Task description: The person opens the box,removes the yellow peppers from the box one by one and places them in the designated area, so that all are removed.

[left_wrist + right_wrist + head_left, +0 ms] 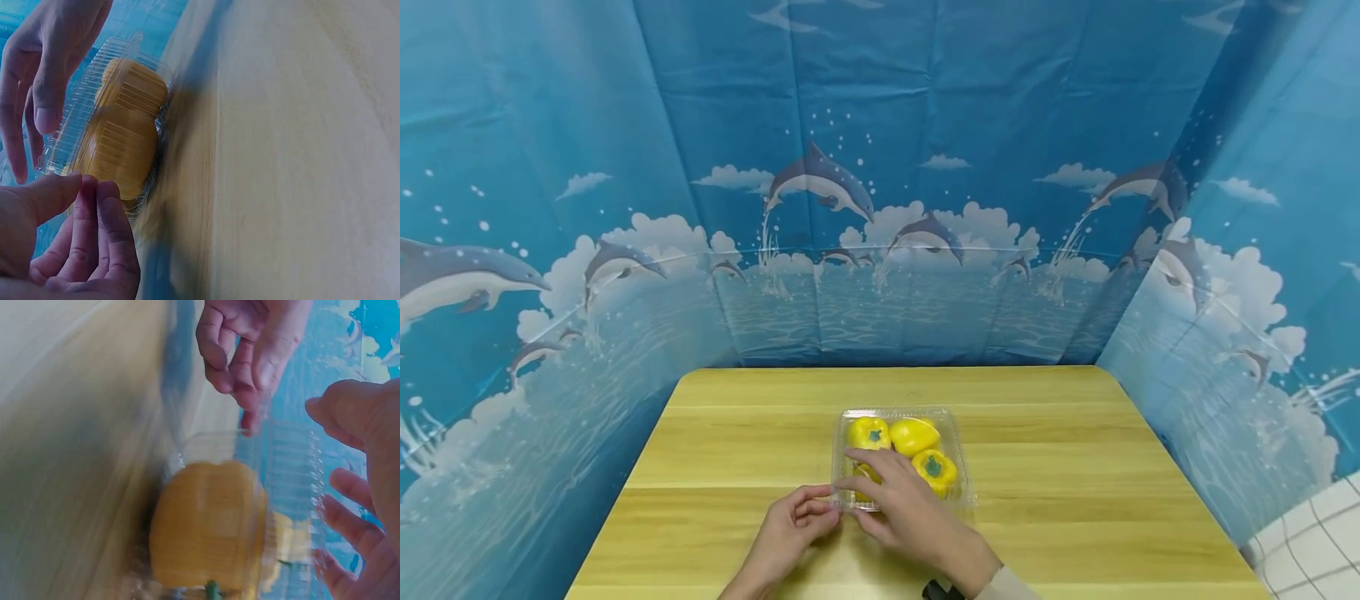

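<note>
Left hand [790,527] pinches box [958,467] corner; right hand [901,500] loose on lid, hides fourth pepper [867,479]; wrist views blurry.

A clear plastic clamshell container [898,457] is set on the rectangular wooden table [1075,500], slightly right of its middle and nearer the front edge than the back. Four yellow bell peppers [913,435] are held inside it: two at the back side by side, one at the front right, and one at the front left, mostly hidden under the right hand [898,500], which is laid over the container's front left part. The left hand [790,533] is placed at the container's front left corner, just left of the right hand. The table is enclosed at the back and on both sides by a printed dolphin backdrop [880,208].
</note>
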`<state>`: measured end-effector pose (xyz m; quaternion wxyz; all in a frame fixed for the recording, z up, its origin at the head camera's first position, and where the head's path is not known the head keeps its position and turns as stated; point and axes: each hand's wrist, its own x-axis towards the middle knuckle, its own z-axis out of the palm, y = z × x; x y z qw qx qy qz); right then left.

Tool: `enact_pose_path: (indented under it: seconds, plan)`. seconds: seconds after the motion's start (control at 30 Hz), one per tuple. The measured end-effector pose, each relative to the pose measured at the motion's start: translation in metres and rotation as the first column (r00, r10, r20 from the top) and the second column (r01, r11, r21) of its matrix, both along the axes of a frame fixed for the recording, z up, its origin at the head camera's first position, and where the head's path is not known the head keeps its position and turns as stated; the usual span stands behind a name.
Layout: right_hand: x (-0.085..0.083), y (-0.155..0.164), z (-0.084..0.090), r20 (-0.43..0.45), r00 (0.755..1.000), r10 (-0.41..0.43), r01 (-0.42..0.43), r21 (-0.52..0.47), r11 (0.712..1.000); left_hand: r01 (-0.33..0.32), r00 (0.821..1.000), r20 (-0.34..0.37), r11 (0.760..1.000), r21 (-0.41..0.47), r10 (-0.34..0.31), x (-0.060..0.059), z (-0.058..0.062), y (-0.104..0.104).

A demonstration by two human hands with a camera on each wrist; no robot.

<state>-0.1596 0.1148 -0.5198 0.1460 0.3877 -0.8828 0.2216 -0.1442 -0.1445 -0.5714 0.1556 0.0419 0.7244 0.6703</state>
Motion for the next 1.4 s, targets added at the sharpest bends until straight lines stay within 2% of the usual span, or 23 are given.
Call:
enact_pose_path:
  seconds: [0.23, 0.43, 0.7, 1.0, 1.4]
  plan:
    - [-0.003, -0.008, -0.006, -0.028, 0.999, -0.017, 0.019, 0.082, 0.996, -0.014, 0.999, 0.031, 1.0, 0.021, 0.013, -0.001, -0.001, -0.001]
    - [-0.002, -0.01, -0.009, -0.048, 0.998, -0.03, 0.035, 0.098, 0.995, -0.02, 0.997, 0.077, 0.998, 0.06, 0.016, 0.0, -0.003, 0.0]
    - [-0.003, -0.01, -0.019, -0.061, 0.997, -0.04, 0.044, 0.076, 0.996, -0.035, 0.986, 0.169, 0.983, 0.183, 0.004, 0.0, -0.006, 0.001]
    - [-0.004, -0.013, -0.021, -0.087, 0.993, -0.077, 0.083, 0.06, 0.995, -0.061, 0.983, 0.185, 0.977, 0.206, 0.022, -0.003, -0.007, 0.003]
    - [-0.004, -0.015, -0.025, -0.119, 0.989, -0.088, 0.092, 0.029, 0.995, -0.034, 0.978, 0.207, 0.971, 0.238, -0.016, -0.003, -0.008, -0.001]
